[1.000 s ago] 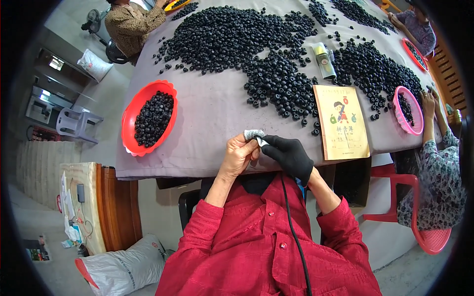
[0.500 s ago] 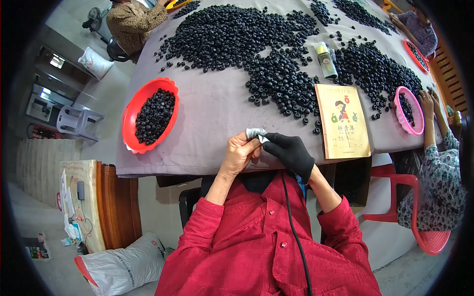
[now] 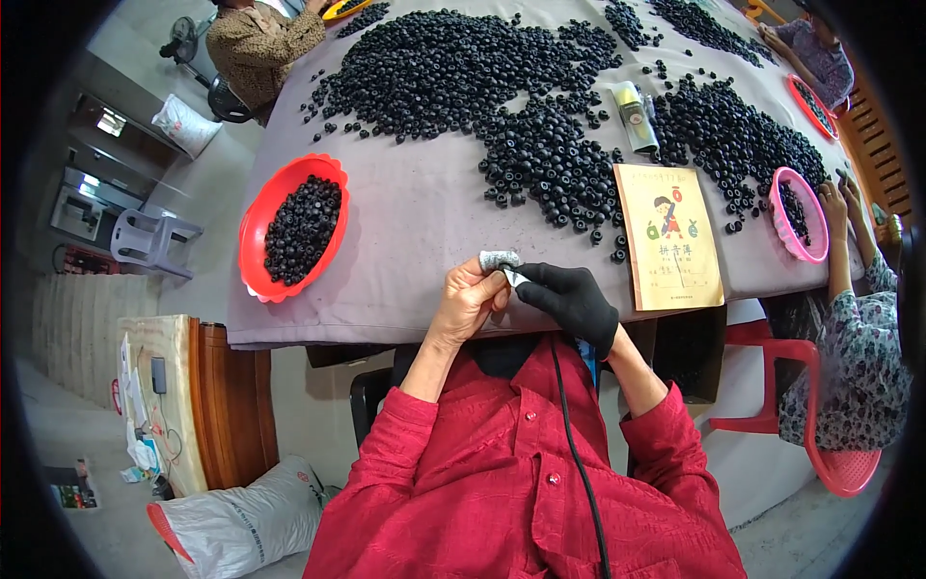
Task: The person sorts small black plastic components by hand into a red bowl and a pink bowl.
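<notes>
My bare left hand (image 3: 471, 302) is pinched closed just above the table's near edge, with a grey-white fabric cover (image 3: 499, 260) over one fingertip. Against it, the fingertips of my right hand (image 3: 575, 301), in a black glove, are pressed together. A small white pointed piece (image 3: 517, 279) shows where the two hands meet; whether it is held or worn on a finger I cannot tell. Whatever else lies between the fingertips is hidden. Beyond my hands, small round black pieces with holes, like beads (image 3: 550, 164), lie in a loose heap on the grey cloth (image 3: 405, 232).
A red scalloped basket (image 3: 253, 241) of black pieces stands at left. To the right lie a yellow booklet (image 3: 672, 275) and a yellow-capped bottle (image 3: 636, 118). A pink basket (image 3: 816, 227) is beside another person's hands (image 3: 841, 207). A black cord (image 3: 576, 454) hangs down my front.
My right gloved hand has shifted very slightly to the right and down. My left hand keeps its pinch in nearly the same place.
</notes>
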